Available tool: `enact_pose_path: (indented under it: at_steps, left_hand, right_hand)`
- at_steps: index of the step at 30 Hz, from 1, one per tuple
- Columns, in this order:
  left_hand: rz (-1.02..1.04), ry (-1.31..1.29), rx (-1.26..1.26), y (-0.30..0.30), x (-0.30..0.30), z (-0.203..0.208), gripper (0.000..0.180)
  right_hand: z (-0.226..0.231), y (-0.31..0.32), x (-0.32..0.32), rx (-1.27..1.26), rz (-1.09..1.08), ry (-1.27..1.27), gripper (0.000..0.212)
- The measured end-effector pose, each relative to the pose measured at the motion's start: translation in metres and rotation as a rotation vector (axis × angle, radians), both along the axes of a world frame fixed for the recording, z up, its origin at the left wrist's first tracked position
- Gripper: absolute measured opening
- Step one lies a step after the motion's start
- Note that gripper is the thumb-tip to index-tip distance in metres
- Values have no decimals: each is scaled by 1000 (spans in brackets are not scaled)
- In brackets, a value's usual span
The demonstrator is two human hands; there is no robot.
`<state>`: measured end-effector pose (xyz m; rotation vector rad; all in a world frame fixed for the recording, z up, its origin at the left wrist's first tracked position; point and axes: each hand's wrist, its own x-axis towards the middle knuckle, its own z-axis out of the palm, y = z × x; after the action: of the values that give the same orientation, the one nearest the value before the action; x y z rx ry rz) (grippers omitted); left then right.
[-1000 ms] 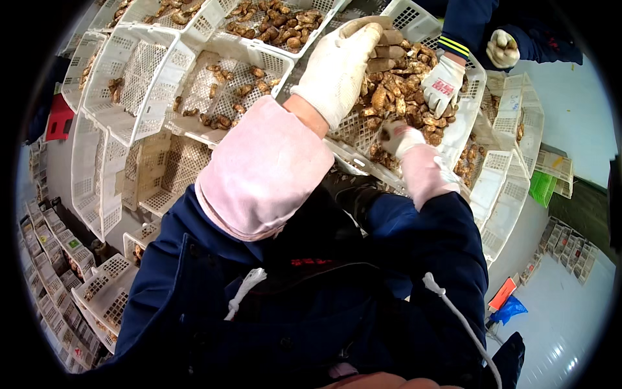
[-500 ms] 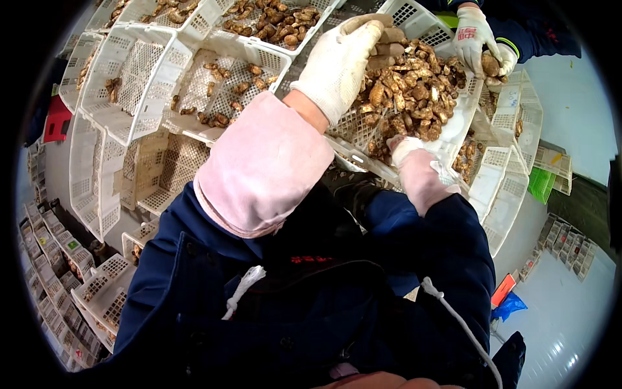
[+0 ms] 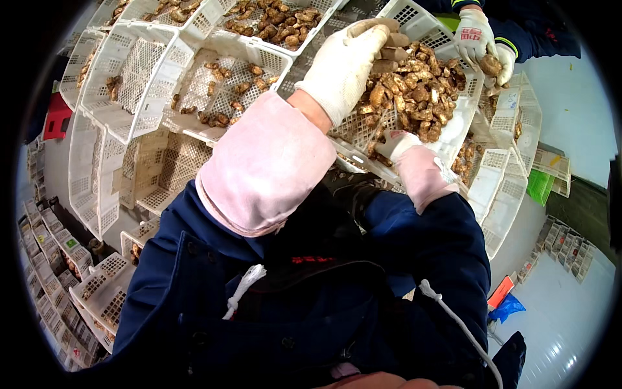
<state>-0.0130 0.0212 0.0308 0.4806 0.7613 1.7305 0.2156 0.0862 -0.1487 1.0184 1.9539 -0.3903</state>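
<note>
Beside the left hand [image 3: 343,71] and beyond the right hand [image 3: 403,146], whose closures cannot be told, brown mushrooms [image 3: 424,94] are judged light, easily bruised, best cradled mid-body.

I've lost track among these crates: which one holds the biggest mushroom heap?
The crate beneath the left hand and right hand; its mushrooms pile thickly, while neighbouring crates show fewer.

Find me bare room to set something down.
Bare mesh shows in the left crate, right of its small mushroom cluster, and in the piled crate, between the left hand and the mushroom pile. Crowded: the pile's near edge, by the right hand.
</note>
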Motion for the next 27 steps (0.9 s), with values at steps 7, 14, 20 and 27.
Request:
enact_pose_path:
  at_steps: [7,14,20,27]
  left_hand:
    - [-15,0,-4,1,-2,-3,27]
    - [8,76,-6,-1,-1,-2,29]
    - [32,80,35,-2,-1,1,28]
    - [22,178,22,-2,6,16,29]
  right_hand:
    - [8,-21,-41,-108,170,-200,67]
    - [-1,-19,-56,38,44,-328,41]
    - [-12,-10,-43,29,14,-256,47]
    - [43,-5,-29,99,-84,-2,66]
